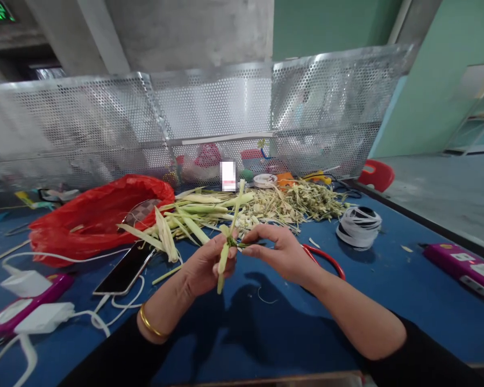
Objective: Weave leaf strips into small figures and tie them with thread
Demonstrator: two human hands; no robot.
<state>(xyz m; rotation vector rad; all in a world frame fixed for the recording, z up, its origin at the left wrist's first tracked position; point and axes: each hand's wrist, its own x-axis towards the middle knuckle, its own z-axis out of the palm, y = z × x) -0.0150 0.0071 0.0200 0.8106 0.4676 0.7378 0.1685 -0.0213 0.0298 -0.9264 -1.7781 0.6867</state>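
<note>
My left hand (201,266), a gold bangle at its wrist, is closed around a small piece made of pale green corn husk strips (223,260). One strip sticks up from the fingers and another hangs down. At the middle of the piece is a darker green knot-like part. My right hand (280,250) is closed in a pinch just to the right, on a thin dark strand (260,244) that runs from this middle. Beyond both hands lies a heap of corn husks (197,207). A red loop handle (333,260) shows partly behind my right forearm.
At left are a red plastic bag (64,231), a phone (125,269), white chargers with cables (44,318) and a purple power strip (60,285). A roll of white ribbon (358,228) and another purple strip (460,263) lie right. Perforated metal panels (218,102) stand behind.
</note>
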